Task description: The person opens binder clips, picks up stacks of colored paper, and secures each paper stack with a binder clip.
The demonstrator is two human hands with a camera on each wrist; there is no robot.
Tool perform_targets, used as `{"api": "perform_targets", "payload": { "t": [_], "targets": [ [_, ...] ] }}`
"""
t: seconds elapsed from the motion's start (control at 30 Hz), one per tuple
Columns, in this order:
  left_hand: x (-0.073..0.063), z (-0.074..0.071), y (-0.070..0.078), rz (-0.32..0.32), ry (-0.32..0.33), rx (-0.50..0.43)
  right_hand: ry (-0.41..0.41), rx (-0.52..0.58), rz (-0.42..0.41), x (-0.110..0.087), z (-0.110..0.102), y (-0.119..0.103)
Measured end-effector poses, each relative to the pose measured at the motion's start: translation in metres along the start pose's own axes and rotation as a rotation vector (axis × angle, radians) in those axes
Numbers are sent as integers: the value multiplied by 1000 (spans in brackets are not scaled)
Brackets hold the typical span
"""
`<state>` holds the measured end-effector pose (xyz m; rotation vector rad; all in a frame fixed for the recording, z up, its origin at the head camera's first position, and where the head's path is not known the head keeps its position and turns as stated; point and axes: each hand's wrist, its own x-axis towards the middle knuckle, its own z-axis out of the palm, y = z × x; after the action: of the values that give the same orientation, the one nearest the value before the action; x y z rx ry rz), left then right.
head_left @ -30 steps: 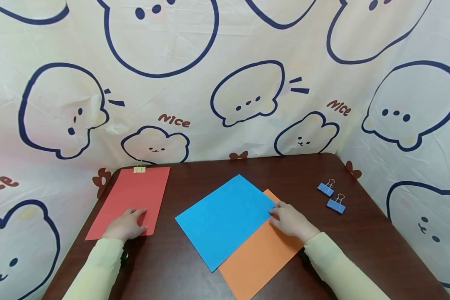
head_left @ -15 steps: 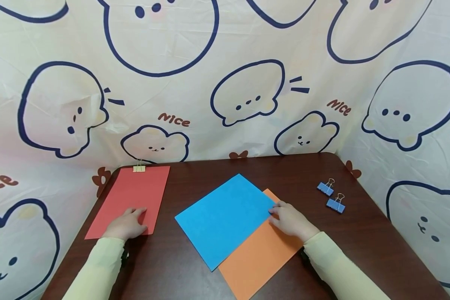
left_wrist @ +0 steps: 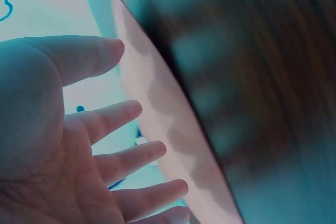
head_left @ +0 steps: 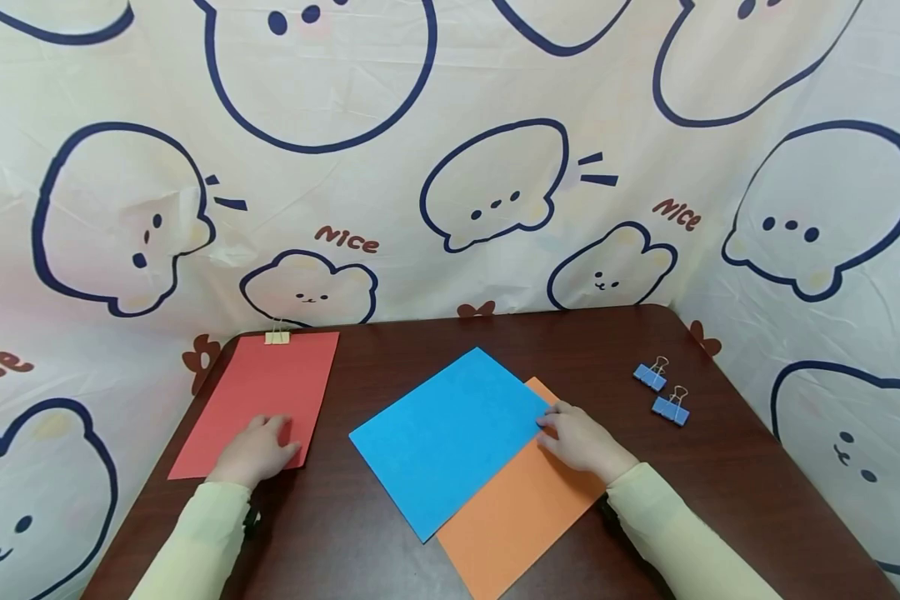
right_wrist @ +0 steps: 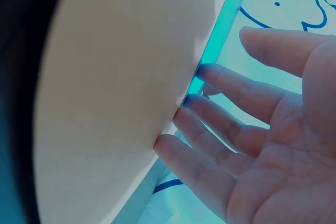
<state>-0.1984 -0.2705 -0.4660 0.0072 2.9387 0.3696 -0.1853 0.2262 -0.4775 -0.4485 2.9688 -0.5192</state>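
Note:
My left hand (head_left: pixel 252 452) is over the near end of a red sheet of paper (head_left: pixel 277 387) at the table's left. Its fingers (left_wrist: pixel 128 163) are spread and apart from the sheet in the left wrist view, holding nothing. A yellow binder clip (head_left: pixel 277 337) sits at the red sheet's far edge. My right hand (head_left: pixel 587 442) rests its fingertips on the right corner of a blue sheet (head_left: pixel 450 437), which overlaps an orange sheet (head_left: pixel 521 517). In the right wrist view the fingers (right_wrist: pixel 191 169) are extended and touch the sheets; the thumb stands off.
Two blue binder clips (head_left: pixel 671 410) lie toward the back right of the brown table (head_left: pixel 390 367). A white cloth (head_left: pixel 390 192) printed with cartoon bears hangs behind the table and along both sides.
My left hand has turned slightly and shifted a little to the right, its thumb reaching nearer the red sheet's right edge. The right hand and the sheets stay in place.

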Motion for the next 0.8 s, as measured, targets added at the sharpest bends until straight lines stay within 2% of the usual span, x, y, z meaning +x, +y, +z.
{"api": "perform_targets", "payload": {
  "t": [0.3, 0.47, 0.6, 0.8],
  "targets": [
    [-14, -3, 27, 138, 142, -31, 3, 5, 4, 0, 0, -1],
    [-18, 3, 39, 188, 184, -38, -5, 16, 5, 0, -1, -1],
    [-23, 9, 47, 223, 181, -43, -5, 18, 2, -1, -2, -2],
    [-30, 17, 60, 253, 116, -30, -3, 19, 5, -1, -2, -3]
  ]
}}
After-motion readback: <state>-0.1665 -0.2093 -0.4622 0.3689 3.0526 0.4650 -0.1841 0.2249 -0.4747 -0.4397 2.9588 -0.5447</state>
